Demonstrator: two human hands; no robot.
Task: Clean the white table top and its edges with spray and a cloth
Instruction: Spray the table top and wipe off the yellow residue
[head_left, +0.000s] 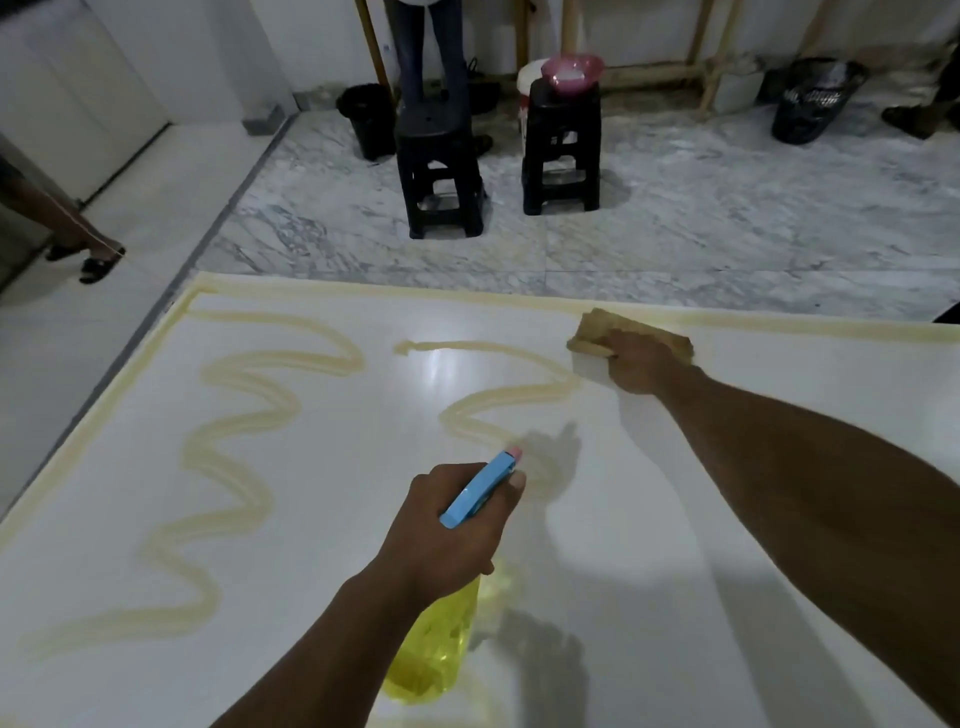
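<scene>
The white table top (649, 519) fills the lower part of the head view. Wavy yellowish smear lines (244, 431) cross its left and middle, and a yellowish band runs along its far and left edges. My left hand (447, 530) grips a spray bottle (441, 639) with yellow liquid and a blue trigger head, nozzle pointing away over the table. My right hand (644, 364) presses a tan cloth (613, 327) flat on the table near the far edge, at the end of a smear line.
Beyond the table's far edge lies marble floor with two black plastic stools (441, 171) (561, 150); the right one carries a pink bowl (571, 70). A person's legs (431, 52) stand behind the left stool. Black bins (366, 119) (815, 98) sit by the wall. Another person's foot (101, 262) is at left.
</scene>
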